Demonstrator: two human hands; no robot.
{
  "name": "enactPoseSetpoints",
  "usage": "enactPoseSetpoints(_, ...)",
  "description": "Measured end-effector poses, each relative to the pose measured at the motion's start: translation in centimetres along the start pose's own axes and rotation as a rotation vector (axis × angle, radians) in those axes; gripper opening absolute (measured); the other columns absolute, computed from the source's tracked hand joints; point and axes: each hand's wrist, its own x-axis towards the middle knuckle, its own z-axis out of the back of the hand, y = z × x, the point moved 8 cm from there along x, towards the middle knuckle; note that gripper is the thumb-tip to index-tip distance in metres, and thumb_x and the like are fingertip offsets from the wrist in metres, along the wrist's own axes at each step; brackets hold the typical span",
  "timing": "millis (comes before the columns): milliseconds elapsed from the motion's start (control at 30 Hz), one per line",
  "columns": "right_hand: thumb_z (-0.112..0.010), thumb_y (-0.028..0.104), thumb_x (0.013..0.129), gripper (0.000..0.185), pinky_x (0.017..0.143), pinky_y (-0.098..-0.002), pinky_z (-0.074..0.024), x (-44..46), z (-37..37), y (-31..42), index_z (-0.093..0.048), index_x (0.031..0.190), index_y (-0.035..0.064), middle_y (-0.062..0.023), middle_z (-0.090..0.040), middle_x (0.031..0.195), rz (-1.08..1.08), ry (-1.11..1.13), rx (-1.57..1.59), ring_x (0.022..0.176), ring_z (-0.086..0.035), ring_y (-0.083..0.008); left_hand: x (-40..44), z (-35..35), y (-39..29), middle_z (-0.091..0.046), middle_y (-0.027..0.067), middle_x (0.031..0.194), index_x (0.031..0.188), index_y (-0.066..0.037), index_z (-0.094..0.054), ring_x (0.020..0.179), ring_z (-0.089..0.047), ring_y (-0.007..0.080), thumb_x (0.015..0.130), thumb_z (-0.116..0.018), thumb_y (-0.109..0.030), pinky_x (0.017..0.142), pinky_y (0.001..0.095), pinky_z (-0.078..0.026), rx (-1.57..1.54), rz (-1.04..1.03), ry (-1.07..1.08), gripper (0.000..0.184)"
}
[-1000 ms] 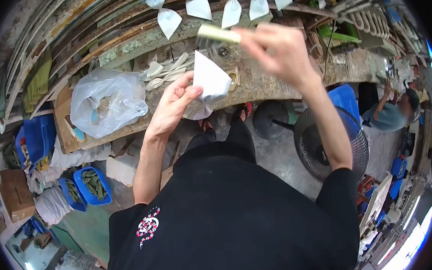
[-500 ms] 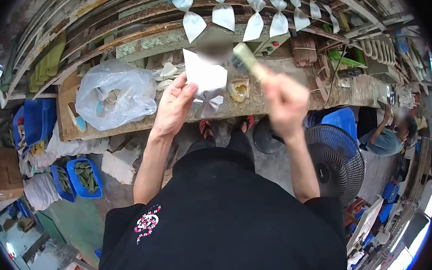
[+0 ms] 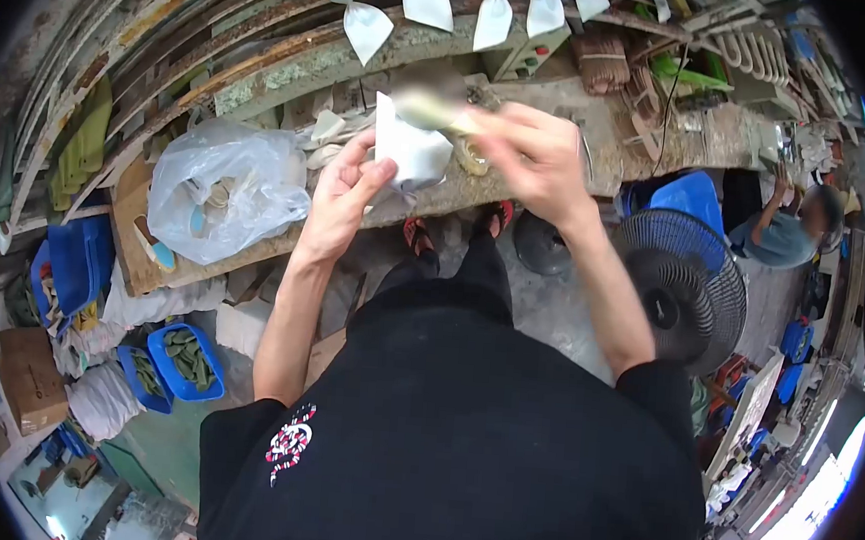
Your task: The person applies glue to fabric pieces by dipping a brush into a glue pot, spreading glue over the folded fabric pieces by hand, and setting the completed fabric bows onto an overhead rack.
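Observation:
My left hand [image 3: 343, 194] is closed on a white bow-shaped piece [image 3: 420, 156], thumb in front, holding it above the bench edge. My right hand [image 3: 545, 168] grips a pale-handled brush [image 3: 441, 116], smeared by motion. The brush reaches across the upper part of the white piece; whether it touches cannot be made out. Partly behind the right hand, a small yellowish dish [image 3: 473, 159] sits on the workbench [image 3: 253, 254].
Similar white bow pieces [image 3: 367, 33] hang along the rack above. A clear plastic bag [image 3: 227, 195] lies on the bench at left. A black fan [image 3: 677, 292] stands at right, near a seated person [image 3: 781, 229]. Blue bins [image 3: 185, 361] are at lower left.
My right hand has swung left and up, bringing the brush over the white piece. My left hand still holds that piece, now tilted differently. The whole view has shifted slightly.

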Motion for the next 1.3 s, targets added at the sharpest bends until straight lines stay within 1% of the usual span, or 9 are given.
enactPoseSetpoints(333, -0.065, 0.03, 0.092, 0.025, 0.061, -0.0411, -0.0514, 2.2, -4.2, -9.0, -0.081, 0.102, 0.0144, -0.0107, -0.072, 0.076, -0.243, 0.358, -0.439, 0.068, -0.069, -0.0273, -2.1, 1.2, -0.4, -0.07, 0.0045, 0.12, 0.143, 0.001, -0.05, 0.106, -0.065, 0.0097, 0.102, -0.062, -0.015, 0.099, 0.0265, -0.047, 0.077, 0.048, 0.02, 0.046)
enactPoseSetpoints(433, -0.066, 0.027, 0.096, 0.028, 0.058, -0.0302, -0.0467, -1.1, 0.9, -12.0, -0.077, 0.113, 0.0067, -0.0079, -0.071, 0.071, -0.386, -0.244, 0.038, 0.064, -0.064, -0.0106, 0.5, 4.8, -4.6, -0.069, 0.0101, 0.116, 0.138, 0.005, -0.052, 0.103, -0.068, 0.0155, 0.103, -0.058, -0.014, 0.092, 0.0315, -0.055, 0.09, -0.115, -0.13, 0.04)
enactPoseSetpoints(633, -0.064, 0.027, 0.1, 0.031, 0.055, -0.0245, -0.0393, -13.0, -3.2, -15.1, -0.076, 0.104, -0.0015, 0.0051, -0.056, 0.066, -0.754, -0.309, 0.203, 0.061, -0.048, -0.0037, 19.1, 20.9, -10.8, -0.067, 0.0133, 0.118, 0.123, 0.006, -0.059, 0.106, -0.065, 0.0217, 0.107, -0.05, -0.017, 0.098, 0.0368, -0.051, 0.088, -0.219, -0.442, 0.029)
enactPoseSetpoints(700, -0.063, 0.028, 0.102, 0.033, 0.055, -0.0237, -0.0389, -16.1, -4.6, -15.7, -0.074, 0.097, -0.0026, 0.0049, -0.054, 0.065, -0.825, -0.302, 0.317, 0.059, -0.049, -0.0037, 22.5, 30.0, -10.6, -0.068, 0.0155, 0.12, 0.128, 0.007, -0.059, 0.109, -0.066, 0.0246, 0.093, -0.072, -0.048, 0.1, 0.0414, -0.05, 0.883, 0.07, -0.783, 0.066)
enactPoseSetpoints(767, -0.063, 0.027, 0.103, 0.034, 0.056, -0.0226, -0.0385, -17.8, -3.8, -14.7, -0.072, 0.091, -0.0034, 0.0055, -0.054, 0.065, -0.938, -0.373, 0.277, 0.06, -0.048, -0.0029, 21.0, 29.8, -13.9, -0.07, 0.0148, 0.119, 0.128, 0.006, -0.06, 0.108, -0.067, 0.0251, 0.085, -0.078, -0.056, 0.101, 0.0421, -0.049, 1.34, -0.597, -1.07, 0.078)
enactPoseSetpoints(833, -0.062, 0.027, 0.103, 0.035, 0.056, -0.0225, -0.0342, -20.1, -3.4, -16.6, -0.072, 0.087, -0.0029, 0.0065, -0.053, 0.065, -0.916, -0.395, 0.292, 0.06, -0.043, -0.0025, 14.8, 22.6, -14.4, -0.073, 0.0122, 0.105, 0.12, 0.004, -0.063, 0.088, -0.069, 0.0165, 0.096, -0.071, -0.039, 0.082, 0.0337, -0.056, 0.881, -0.802, -0.874, 0.049)
enactPoseSetpoints(1000, -0.063, 0.027, 0.103, 0.03, 0.05, -0.0205, -0.0254, -24.1, -2.9, -18.0, -0.076, 0.109, 0.0005, 0.0066, -0.055, 0.066, -1.023, -0.461, 0.289, 0.054, -0.037, -0.0001, 6.9, 16.1, 4.7, -0.07, 0.0087, 0.074, 0.093, -0.004, -0.071, 0.071, -0.066, 0.0156, 0.099, -0.066, -0.024, 0.066, 0.0313, -0.051, 0.984, -0.349, -0.604, 0.022)
enactPoseSetpoints(1167, -0.063, 0.029, 0.103, 0.033, 0.053, -0.0218, -0.0303, -24.5, -2.1, -15.4, -0.075, 0.115, 0.0009, 0.0082, -0.052, 0.066, -1.09, -0.453, 0.229, 0.061, -0.041, -0.0009, 7.9, 20.1, 21.2, -0.063, 0.0133, 0.128, 0.125, -0.005, -0.063, 0.119, -0.058, 0.0343, 0.094, -0.058, -0.013, 0.098, 0.0438, -0.05, 1.729, -0.239, -0.258, 0.032)
enactPoseSetpoints(1300, -0.063, 0.029, 0.103, 0.033, 0.054, -0.0217, -0.0316, -26.7, -2.6, -14.3, -0.075, 0.117, 0.0013, 0.0083, -0.052, 0.066, -1.13, -0.444, 0.19, 0.062, -0.042, -0.001, 9.9, 25.1, 24.1, -0.062, 0.0097, 0.12, 0.125, -0.01, -0.061, 0.111, -0.061, 0.0309, 0.094, -0.051, -0.011, 0.093, 0.0466, -0.049, 2.012, -0.009, -0.35, 0.033)
